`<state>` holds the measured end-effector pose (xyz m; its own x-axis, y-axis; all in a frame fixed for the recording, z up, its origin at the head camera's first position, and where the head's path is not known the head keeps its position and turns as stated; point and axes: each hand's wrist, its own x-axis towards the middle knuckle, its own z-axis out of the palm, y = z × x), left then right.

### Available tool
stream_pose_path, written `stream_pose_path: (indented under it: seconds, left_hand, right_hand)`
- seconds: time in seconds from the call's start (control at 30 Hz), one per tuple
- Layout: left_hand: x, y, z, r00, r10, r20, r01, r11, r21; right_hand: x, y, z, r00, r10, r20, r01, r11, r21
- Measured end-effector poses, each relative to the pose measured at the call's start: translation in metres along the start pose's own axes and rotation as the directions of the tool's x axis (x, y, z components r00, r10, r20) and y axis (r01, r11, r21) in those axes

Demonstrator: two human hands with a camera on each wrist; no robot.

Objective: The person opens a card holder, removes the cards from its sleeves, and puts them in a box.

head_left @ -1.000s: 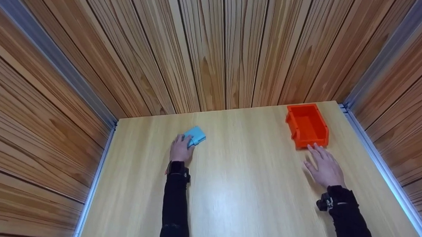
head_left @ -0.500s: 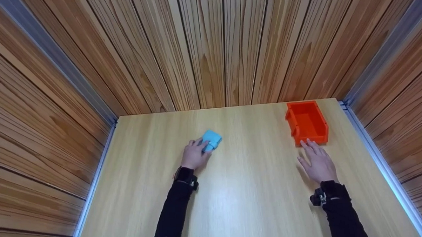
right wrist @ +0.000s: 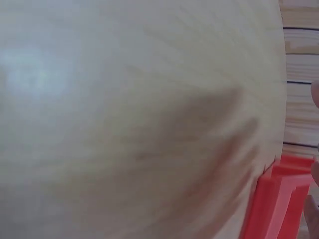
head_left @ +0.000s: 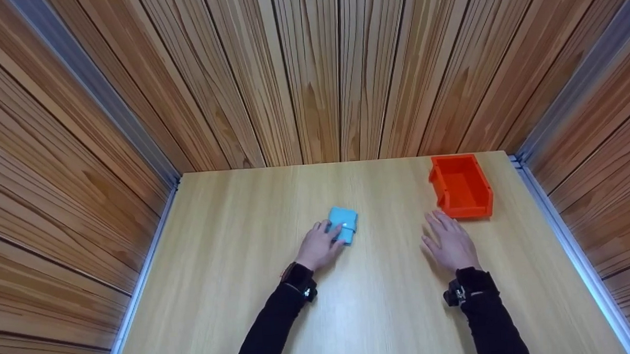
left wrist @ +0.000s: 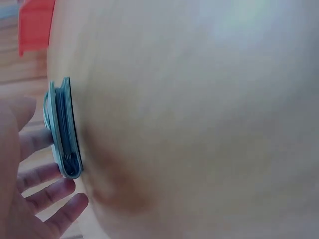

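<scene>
Wallet (head_left: 343, 216) partly under LH fingers (left wrist: 42, 175)

Tabletop (head_left: 382, 300): brightly lit, white glare spreading towards its front edge.
Shadows: soft, falling inward from left hand (head_left: 320, 247) and right hand (head_left: 451, 243).
Rail (head_left: 585, 272): gleaming along the tabletop's right edge.
Back wall (head_left: 311, 77): evenly lit, grain readable.
Left wrist view: hazy, tabletop edge bowed, surface grain smeared.
Right wrist view: washed out, finger shadows blurred, another pale glare.

hands (head_left: 320, 246) (head_left: 451, 246) closer together | blue wallet (head_left: 343, 216) farther right, nearer the person
</scene>
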<state>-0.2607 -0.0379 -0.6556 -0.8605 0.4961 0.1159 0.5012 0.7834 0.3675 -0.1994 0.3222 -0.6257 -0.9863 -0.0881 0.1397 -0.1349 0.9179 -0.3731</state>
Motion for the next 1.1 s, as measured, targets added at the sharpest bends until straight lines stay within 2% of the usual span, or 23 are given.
stream_pose_path:
  seconds: [0.3, 0.53, 0.8, 0.97, 1.1]
  left_hand:
    - [-0.003, 0.027, 0.009, 0.997, 0.003, 0.071, -0.004, 1.000, 0.022]
    - [-0.002, 0.038, 0.012, 0.995, 0.009, 0.098, -0.011, 1.000, 0.019]
    - [-0.002, 0.042, 0.012, 0.992, -0.008, 0.123, 0.008, 1.000, 0.000]
    - [-0.003, 0.041, 0.011, 0.995, 0.011, 0.102, -0.011, 1.000, 0.003]
    - [-0.005, 0.039, 0.012, 0.997, 0.022, 0.079, -0.020, 0.999, -0.027]
  right_hand:
    - [0.009, -0.025, 0.016, 0.996, -0.093, -0.008, 0.093, 0.996, -0.001]
    - [0.016, -0.040, 0.028, 0.995, -0.080, 0.055, 0.081, 0.997, -0.005]
    - [0.019, -0.049, 0.035, 0.993, -0.076, 0.093, 0.077, 0.997, -0.007]
    - [0.021, -0.053, 0.035, 0.994, -0.057, 0.088, 0.058, 0.998, -0.008]
    - [0.029, -0.064, 0.037, 0.997, -0.045, 0.057, 0.045, 0.999, -0.009]
